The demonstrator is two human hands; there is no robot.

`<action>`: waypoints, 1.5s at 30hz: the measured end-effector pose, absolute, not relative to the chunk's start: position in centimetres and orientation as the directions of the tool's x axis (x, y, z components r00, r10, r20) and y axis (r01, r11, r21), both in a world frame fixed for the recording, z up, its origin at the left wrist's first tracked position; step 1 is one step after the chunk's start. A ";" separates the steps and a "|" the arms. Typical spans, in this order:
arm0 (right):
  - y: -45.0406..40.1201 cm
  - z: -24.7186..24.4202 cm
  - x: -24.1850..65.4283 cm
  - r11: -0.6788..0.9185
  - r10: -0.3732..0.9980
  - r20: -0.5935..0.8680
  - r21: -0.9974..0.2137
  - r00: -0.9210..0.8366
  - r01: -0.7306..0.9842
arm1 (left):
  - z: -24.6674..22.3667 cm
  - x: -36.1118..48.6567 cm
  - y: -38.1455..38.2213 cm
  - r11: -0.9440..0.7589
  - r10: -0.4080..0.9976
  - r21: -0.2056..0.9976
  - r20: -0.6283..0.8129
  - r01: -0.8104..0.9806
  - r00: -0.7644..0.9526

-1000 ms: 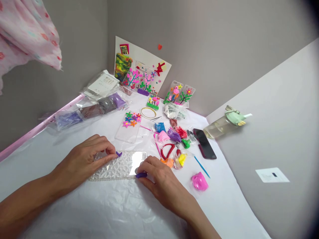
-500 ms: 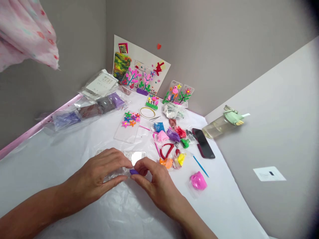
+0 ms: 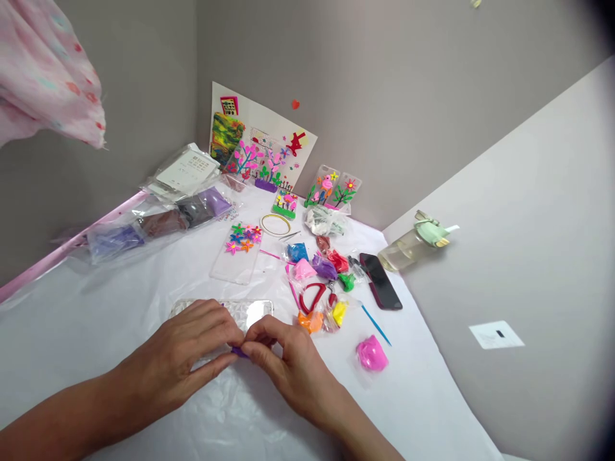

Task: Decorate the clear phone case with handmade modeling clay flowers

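Note:
A small piece of purple modelling clay (image 3: 240, 352) sits between my hands, low over the front of the table. My left hand (image 3: 187, 352) pinches its left end between thumb and fingertips. Closed on its right end are the thumb and index finger of my right hand (image 3: 288, 358), almost touching the left fingertips. Just behind the hands lies a clear, faceted phone case (image 3: 235, 310) with a pale, shiny patch at its right. My left hand covers part of the case. Farther back is a clear case with clay flowers (image 3: 237, 259) at its upper end.
Bagged clay in several colours surrounds red-handled scissors (image 3: 313, 298). A pink clay lump (image 3: 372, 353), blue stick (image 3: 376, 324), black phone (image 3: 380, 282) and bottle (image 3: 408, 246) are at right. Clay packets (image 3: 163, 223) line the left edge; decorated cases (image 3: 331, 189) lean against the wall.
My left fingertips have closed on the purple clay, which my right hand was holding. Both hands have come together, and the whole view has shifted slightly.

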State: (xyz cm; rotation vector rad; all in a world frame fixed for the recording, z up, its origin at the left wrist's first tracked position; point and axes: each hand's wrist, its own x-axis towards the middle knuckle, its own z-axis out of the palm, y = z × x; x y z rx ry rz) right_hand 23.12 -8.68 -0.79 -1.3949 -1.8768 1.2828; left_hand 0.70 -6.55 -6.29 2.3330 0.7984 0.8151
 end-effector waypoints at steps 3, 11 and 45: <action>-8.5 -0.5 23.3 0.106 0.931 -0.092 -0.858 -0.353 0.503 | -6.3 0.8 -6.6 -0.692 0.667 0.629 0.369 0.354 0.647; -8.5 -0.3 23.4 0.068 0.931 -0.118 -0.872 -0.345 0.484 | -6.4 0.8 -6.4 -0.689 0.667 0.658 0.411 0.305 0.621; -9.7 0.4 22.9 -0.145 0.753 -0.211 -0.977 -0.623 0.156 | -5.4 0.6 -6.4 -0.619 0.784 0.640 0.533 0.455 0.318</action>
